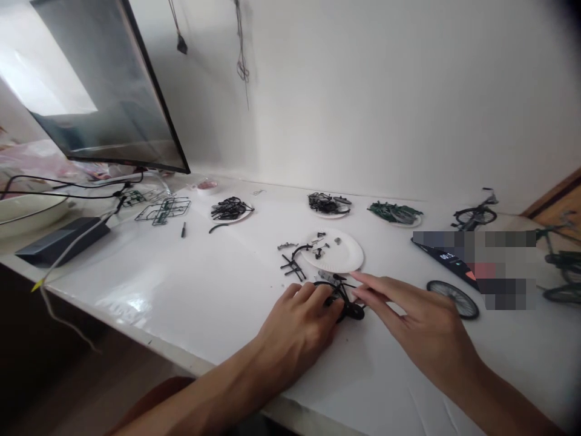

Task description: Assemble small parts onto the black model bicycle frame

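A partly assembled black model bicycle (353, 310) lies on the white table, its frame and crank area showing between my hands. My left hand (302, 318) is closed around its left part, pressing it to the tabletop, so that side is mostly hidden. Just to the right, my right hand (415, 312) has thumb and forefinger pinched close together at the frame. What lies between those fingertips is too small to make out. Beyond the hands, a white paper plate (349, 254) bears small dark parts. A black rack-like part (293, 268) and a curved fender rest by its left edge.
A loose wheel (454, 300) and a phone (447, 260) lie to the right. Finished model bicycles (475, 213) stand farther back. Plates with black parts (229, 209) and green parts (394, 212) line the wall. Sprue frames (164, 210), a monitor (113, 91) and cables occupy the left.
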A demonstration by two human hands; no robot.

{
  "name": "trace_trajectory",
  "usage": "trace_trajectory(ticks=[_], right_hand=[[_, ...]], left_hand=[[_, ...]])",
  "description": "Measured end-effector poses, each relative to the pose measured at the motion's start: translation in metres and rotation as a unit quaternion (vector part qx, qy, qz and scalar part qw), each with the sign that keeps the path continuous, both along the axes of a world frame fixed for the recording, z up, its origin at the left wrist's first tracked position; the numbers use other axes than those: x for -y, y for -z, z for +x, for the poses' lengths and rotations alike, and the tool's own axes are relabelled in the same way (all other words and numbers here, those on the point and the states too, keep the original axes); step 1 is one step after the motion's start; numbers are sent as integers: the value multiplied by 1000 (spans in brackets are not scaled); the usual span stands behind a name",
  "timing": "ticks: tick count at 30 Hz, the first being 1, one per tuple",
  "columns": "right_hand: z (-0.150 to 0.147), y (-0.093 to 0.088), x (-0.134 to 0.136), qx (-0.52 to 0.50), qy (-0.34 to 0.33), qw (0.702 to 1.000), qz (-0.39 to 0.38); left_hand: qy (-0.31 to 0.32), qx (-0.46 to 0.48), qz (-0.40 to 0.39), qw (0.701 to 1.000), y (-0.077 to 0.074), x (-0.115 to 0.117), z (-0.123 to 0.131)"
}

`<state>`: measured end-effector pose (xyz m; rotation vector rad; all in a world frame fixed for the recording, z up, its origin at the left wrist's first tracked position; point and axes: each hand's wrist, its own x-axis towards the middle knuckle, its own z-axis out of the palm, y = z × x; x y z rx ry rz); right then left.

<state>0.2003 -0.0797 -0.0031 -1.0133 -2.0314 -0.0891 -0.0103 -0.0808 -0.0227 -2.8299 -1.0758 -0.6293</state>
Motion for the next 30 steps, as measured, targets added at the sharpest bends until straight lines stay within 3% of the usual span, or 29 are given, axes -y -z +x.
trace_trajectory(ticks=[7, 12, 17, 24, 30], right_hand=[[13, 0, 0, -15, -39, 992, -121], [6, 4, 0, -26, -24, 995, -91], [7, 3, 1, 14, -53, 992, -113], [4, -2, -1, 20, 5, 1000, -15], [0, -1, 3, -9, -28, 997, -76]], left_hand=[[6, 16, 21, 1000, 4, -3, 1], [8, 10, 23, 1000, 4, -3, 0], [7, 8, 20, 1000, 1, -1, -1], [5, 14, 13, 1000, 1, 0, 0], [6, -15, 9, 1000, 2, 0, -3]])
